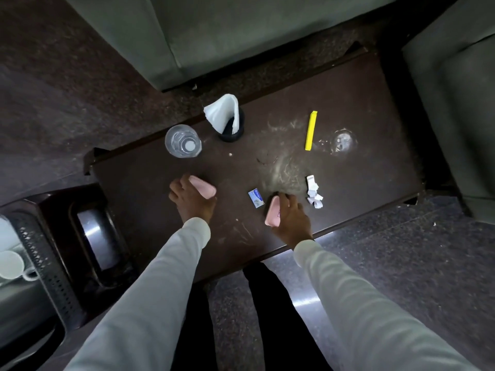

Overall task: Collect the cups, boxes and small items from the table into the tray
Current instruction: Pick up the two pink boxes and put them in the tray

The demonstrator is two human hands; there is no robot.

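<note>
My left hand (pixel 191 202) grips a pink box (pixel 203 190) on the dark brown table (pixel 348 103). My right hand (pixel 290 220) is closed around a second pink box (pixel 272 215) near the table's front edge. Between them lies a small blue card packet (pixel 256 198). A clear plastic cup (pixel 183 141) stands at the back left, beside a black holder with white napkins (pixel 227 119). A yellow stick-shaped box (pixel 311 130) and crumpled white paper (pixel 314 192) lie to the right. A perforated dark tray (pixel 40 253) at the far left holds a white cup (pixel 10 264).
A grey sofa (pixel 214 36) runs behind the table and a second seat (pixel 460 116) stands at the right. A dark side table with a shiny inset (pixel 99 245) sits between the tray and the table. A wet ring mark (pixel 343 141) shows on the table.
</note>
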